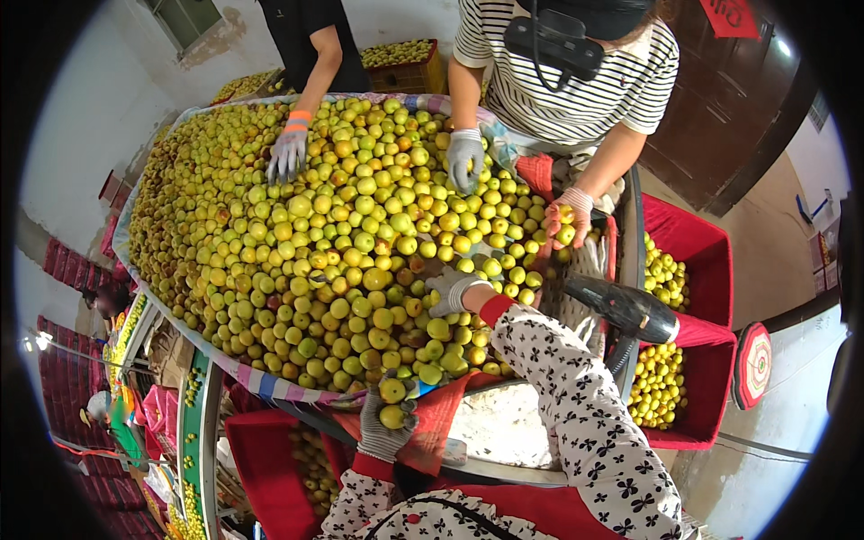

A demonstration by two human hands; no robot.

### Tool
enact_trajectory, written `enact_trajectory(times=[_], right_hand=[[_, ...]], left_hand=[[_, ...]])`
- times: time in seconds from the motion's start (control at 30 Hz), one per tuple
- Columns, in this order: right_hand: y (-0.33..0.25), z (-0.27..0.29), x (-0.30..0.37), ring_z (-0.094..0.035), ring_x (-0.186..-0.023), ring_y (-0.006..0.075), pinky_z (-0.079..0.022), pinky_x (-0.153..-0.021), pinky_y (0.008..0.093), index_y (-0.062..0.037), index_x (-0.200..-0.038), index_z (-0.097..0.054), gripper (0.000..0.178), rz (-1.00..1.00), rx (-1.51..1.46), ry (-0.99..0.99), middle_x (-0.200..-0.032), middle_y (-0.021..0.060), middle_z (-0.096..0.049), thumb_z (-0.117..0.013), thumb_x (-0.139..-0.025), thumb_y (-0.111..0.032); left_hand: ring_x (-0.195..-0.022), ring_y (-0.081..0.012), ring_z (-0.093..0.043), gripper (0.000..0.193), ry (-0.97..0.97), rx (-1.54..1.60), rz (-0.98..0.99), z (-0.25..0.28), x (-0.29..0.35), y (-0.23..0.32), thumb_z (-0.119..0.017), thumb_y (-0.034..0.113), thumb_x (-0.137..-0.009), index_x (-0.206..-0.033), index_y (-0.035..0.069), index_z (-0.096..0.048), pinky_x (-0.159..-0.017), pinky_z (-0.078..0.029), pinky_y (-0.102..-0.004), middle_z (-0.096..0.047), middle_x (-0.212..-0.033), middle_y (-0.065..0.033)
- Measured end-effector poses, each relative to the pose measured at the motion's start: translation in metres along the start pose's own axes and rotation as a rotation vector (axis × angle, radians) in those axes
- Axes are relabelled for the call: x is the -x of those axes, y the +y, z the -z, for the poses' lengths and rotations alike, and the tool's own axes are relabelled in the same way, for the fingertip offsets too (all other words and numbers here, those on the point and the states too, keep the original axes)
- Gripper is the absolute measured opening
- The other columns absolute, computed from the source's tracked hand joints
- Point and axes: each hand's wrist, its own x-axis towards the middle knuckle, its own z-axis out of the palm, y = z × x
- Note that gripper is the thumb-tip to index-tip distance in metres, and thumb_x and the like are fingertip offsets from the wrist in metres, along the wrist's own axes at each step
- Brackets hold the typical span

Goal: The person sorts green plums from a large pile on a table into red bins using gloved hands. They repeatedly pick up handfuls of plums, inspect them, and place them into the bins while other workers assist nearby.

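A large heap of round yellow-green fruits [297, 243], some blotched red-brown and looking like jujubes, covers the cloth-lined table. My left hand [385, 432], in a grey glove with a ribbed cuff, is closed around two of these fruits [391, 417] at the near edge of the heap. Reaching in from the right, my right hand [452, 290] lies over the heap in a grey glove, its fingers apart among the fruits. Nothing shows in its grasp, though its fingertips are slightly blurred.
Two gloved co-workers handle fruit across the heap; one's pink-gloved hand [569, 218] holds fruits. Red bins [711, 261] with fruit stand at the right, another red bin [261, 468] at near left. A black nozzle-like device [630, 310] juts beside my right arm. A green conveyor [193, 423] runs left.
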Motion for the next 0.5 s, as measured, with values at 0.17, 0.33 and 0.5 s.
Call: enact_trajectory(times=[0.17, 0.33, 0.5], right_hand=[[0.015, -0.045, 0.055, -0.057, -0.113, 0.0385, -0.049, -0.093, 0.0452, -0.0156, -0.126, -0.056, 0.060, -0.014, -0.162, 0.339, -0.126, 0.0239, -0.050, -0.067, -0.076, -0.048], [-0.064, -0.080, 0.128, -0.055, -0.112, 0.0399, -0.050, -0.094, 0.0445, -0.0139, -0.115, -0.060, 0.044, 0.385, -0.512, 0.607, -0.127, 0.0217, -0.049, -0.069, -0.079, -0.037], [-0.128, -0.084, 0.179, -0.048, -0.117, 0.0445, -0.045, -0.098, 0.0493, -0.0141, -0.121, -0.056, 0.047, 0.431, -0.269, 0.475, -0.134, 0.0200, -0.044, -0.062, -0.086, -0.046]], left_hand=[[-0.089, -0.0269, -0.066, 0.053, 0.053, -0.027, -0.045, -0.009, 0.001, -0.001, -0.054, 0.052, -0.092, -0.130, 0.015, -0.054, -0.067, -0.059, -0.0420, -0.064, -0.116, -0.0097], [-0.121, -0.0334, -0.053, 0.063, 0.094, -0.070, -0.113, -0.036, 0.011, -0.033, -0.048, 0.059, -0.091, -0.132, 0.011, -0.048, -0.097, -0.047, -0.0561, -0.055, -0.132, -0.0127], [-0.125, -0.0311, -0.049, 0.084, -0.024, 0.207, -0.166, -0.035, 0.034, -0.051, -0.048, 0.073, -0.082, -0.140, 0.012, -0.042, -0.102, -0.045, -0.0485, -0.047, -0.139, -0.0131]])
